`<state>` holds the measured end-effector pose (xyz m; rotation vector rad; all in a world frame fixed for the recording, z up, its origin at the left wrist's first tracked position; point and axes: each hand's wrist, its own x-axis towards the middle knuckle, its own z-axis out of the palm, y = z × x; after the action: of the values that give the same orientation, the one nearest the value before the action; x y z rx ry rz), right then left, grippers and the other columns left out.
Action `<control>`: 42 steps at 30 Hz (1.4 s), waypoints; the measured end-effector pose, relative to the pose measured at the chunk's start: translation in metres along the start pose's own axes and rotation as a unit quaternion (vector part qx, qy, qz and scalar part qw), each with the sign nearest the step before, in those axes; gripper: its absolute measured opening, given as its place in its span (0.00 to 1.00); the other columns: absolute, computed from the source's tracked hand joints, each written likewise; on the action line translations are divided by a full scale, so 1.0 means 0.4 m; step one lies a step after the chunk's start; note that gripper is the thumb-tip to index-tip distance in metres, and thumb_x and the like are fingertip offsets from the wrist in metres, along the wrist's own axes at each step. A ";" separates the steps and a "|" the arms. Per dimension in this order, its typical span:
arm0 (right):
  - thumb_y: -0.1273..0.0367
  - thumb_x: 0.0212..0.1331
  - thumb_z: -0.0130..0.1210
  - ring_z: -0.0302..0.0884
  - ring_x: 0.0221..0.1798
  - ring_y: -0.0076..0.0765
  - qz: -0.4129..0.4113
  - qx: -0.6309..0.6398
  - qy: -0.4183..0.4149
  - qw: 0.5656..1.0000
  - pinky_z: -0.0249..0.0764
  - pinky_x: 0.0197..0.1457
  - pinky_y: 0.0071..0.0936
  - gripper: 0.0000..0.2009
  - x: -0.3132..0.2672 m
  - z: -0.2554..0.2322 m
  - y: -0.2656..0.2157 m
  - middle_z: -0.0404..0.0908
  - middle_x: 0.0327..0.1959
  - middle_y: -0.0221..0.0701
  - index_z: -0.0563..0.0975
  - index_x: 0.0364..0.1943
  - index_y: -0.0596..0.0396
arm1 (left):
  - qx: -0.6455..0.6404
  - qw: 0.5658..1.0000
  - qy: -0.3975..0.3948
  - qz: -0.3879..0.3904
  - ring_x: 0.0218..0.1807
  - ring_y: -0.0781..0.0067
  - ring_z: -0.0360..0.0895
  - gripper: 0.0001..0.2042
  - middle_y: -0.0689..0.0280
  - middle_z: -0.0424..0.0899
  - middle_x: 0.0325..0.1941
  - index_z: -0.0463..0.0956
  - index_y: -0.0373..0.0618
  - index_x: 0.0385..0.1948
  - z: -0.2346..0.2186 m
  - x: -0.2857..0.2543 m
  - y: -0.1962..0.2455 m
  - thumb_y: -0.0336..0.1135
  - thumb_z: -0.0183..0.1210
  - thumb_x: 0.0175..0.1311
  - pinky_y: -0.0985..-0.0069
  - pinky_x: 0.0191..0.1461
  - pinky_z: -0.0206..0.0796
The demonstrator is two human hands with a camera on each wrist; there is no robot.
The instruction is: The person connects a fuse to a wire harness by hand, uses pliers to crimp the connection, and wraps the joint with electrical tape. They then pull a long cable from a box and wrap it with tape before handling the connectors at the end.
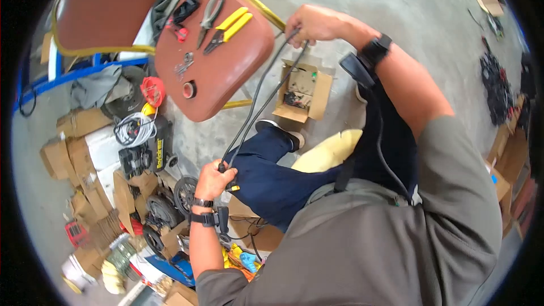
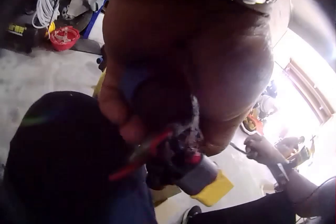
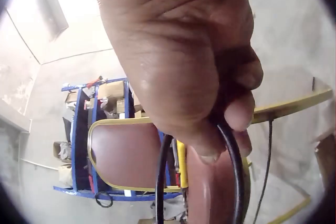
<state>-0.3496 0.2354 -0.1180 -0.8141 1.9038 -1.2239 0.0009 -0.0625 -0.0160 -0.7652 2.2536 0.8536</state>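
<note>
A black cable (image 1: 278, 86) hangs as two strands between the hands. At the upper end, the right hand (image 1: 314, 22) grips its bend, above a small cardboard box. In the right wrist view the two cable strands (image 3: 234, 155) come down from between the curled fingers (image 3: 239, 111). Lower down, close to the thigh, the left hand (image 1: 212, 181) holds the cable's ends. A black connector with a yellow end (image 1: 233, 188) sticks out below that hand. The left wrist view is dark there, showing the yellow piece (image 2: 215, 188) and blurred red parts under the fingers.
A brown padded chair (image 1: 226, 79) carries pliers (image 1: 209, 20), yellow-handled wire strippers (image 1: 228, 29), scissors (image 1: 183, 63) and a tape roll (image 1: 189, 89). An open cardboard box (image 1: 294, 114) stands on the floor by the person's feet. Cartons, wheels and a coiled white cable (image 1: 136, 130) crowd the left.
</note>
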 end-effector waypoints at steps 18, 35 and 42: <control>0.69 0.59 0.54 0.72 0.25 0.18 -0.086 0.476 0.000 0.875 0.69 0.28 0.16 0.09 -0.025 -0.044 -0.062 0.78 0.25 0.27 0.79 0.41 0.58 | -0.089 0.994 0.067 0.014 0.23 0.85 0.70 0.10 0.74 0.77 0.20 0.74 0.41 0.23 0.028 0.211 -0.091 0.31 0.68 0.54 0.79 0.27 0.66; 0.72 0.55 0.56 0.72 0.27 0.19 -0.142 0.444 0.002 0.885 0.66 0.29 0.18 0.09 -0.044 -0.064 -0.073 0.79 0.28 0.29 0.80 0.39 0.59 | 0.004 0.997 0.057 0.058 0.27 0.76 0.74 0.13 0.62 0.79 0.24 0.78 0.37 0.30 0.101 0.239 -0.023 0.39 0.68 0.55 0.72 0.34 0.70; 0.76 0.44 0.56 0.77 0.29 0.24 -0.332 0.278 -0.042 0.900 0.68 0.34 0.19 0.09 -0.109 -0.045 -0.247 0.79 0.23 0.32 0.82 0.32 0.61 | 0.015 0.970 0.064 0.235 0.39 0.52 0.80 0.14 0.58 0.83 0.32 0.81 0.41 0.33 0.271 0.257 -0.014 0.43 0.68 0.54 0.62 0.46 0.72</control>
<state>-0.3288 0.2446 -0.0110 -1.2029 1.1047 -1.9755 -0.0268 -0.0182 -0.1559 -0.2739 2.6065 1.0027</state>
